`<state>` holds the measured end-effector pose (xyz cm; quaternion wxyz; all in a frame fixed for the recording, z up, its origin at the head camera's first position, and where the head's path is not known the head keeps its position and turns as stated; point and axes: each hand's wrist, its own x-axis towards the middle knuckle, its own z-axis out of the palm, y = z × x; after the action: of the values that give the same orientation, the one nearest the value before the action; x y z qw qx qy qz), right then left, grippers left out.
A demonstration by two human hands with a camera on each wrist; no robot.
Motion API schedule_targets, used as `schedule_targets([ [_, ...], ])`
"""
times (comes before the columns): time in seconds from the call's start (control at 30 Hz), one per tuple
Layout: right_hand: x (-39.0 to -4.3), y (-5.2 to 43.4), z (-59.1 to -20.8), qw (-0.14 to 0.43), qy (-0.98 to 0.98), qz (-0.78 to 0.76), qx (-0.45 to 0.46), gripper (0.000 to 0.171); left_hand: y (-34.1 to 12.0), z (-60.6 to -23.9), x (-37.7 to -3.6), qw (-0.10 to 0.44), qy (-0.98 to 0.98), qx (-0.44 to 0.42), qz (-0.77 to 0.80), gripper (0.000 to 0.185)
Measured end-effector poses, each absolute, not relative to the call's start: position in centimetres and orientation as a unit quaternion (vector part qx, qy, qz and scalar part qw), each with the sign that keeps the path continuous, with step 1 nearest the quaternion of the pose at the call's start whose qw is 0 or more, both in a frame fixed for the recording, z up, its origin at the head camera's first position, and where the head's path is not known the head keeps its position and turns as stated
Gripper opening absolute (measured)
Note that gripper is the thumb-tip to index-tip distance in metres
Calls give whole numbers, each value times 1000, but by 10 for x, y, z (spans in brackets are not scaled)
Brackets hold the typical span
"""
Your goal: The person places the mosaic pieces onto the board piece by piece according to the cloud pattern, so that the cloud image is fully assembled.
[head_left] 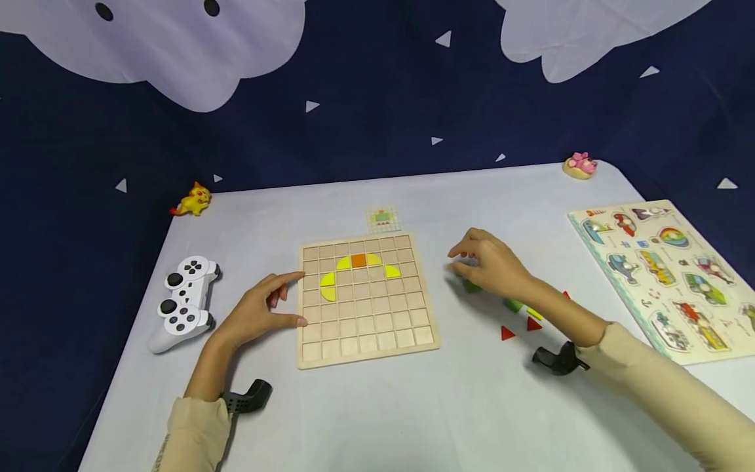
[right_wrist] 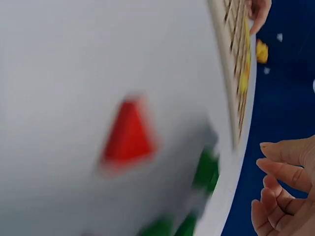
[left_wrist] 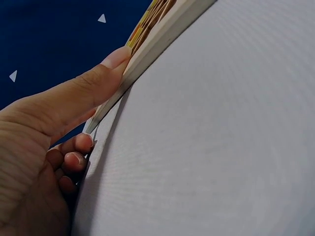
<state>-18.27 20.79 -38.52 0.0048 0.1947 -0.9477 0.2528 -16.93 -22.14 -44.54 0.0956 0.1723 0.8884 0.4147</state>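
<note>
A wooden grid board (head_left: 366, 328) holds several yellow quarter-circle pieces (head_left: 328, 294) and an orange square (head_left: 358, 261) in its upper half. My left hand (head_left: 253, 308) touches the board's left edge with thumb and index finger spread apart; its other fingers curl beneath, as the left wrist view shows. To the right of the board, my right hand (head_left: 486, 262) hovers over green pieces (head_left: 472, 286), fingers loosely bent. In the right wrist view its thumb and index tips come close together with nothing visible between them. A red triangle (right_wrist: 129, 135) looks blurred there.
A small pattern card (head_left: 383, 218) lies behind the board. Red triangles (head_left: 507, 333) and a yellow piece (head_left: 533, 314) lie near the right forearm. A white game controller (head_left: 185, 301) is at left, a picture puzzle board (head_left: 666, 282) at right. Two small figurines stand near the back corners.
</note>
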Motion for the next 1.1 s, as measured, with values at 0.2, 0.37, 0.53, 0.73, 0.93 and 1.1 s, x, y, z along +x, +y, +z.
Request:
schedule_targets([
  [0.2, -165, 259, -386, -11, -954, 220, 202, 19, -221, -445, -169, 97, 886, 173, 419, 83],
  [0.37, -148, 289, -387, -6, -953, 207, 222, 20, -221, -444, -169, 97, 886, 176, 418, 83],
  [0.53, -134, 311, -392, 5, -952, 189, 243, 25, -222, -445, -170, 93, 888, 175, 414, 83],
  [0.73, -125, 329, -397, 0, -947, 186, 261, 30, -221, -445, -170, 93, 887, 175, 416, 83],
  [0.93, -120, 337, -400, -2, -951, 175, 253, 29, -221, -444, -170, 96, 886, 175, 419, 83],
  [1.1, -119, 335, -403, 27, -951, 172, 254, 25, -221, -444, -169, 99, 885, 171, 421, 83],
])
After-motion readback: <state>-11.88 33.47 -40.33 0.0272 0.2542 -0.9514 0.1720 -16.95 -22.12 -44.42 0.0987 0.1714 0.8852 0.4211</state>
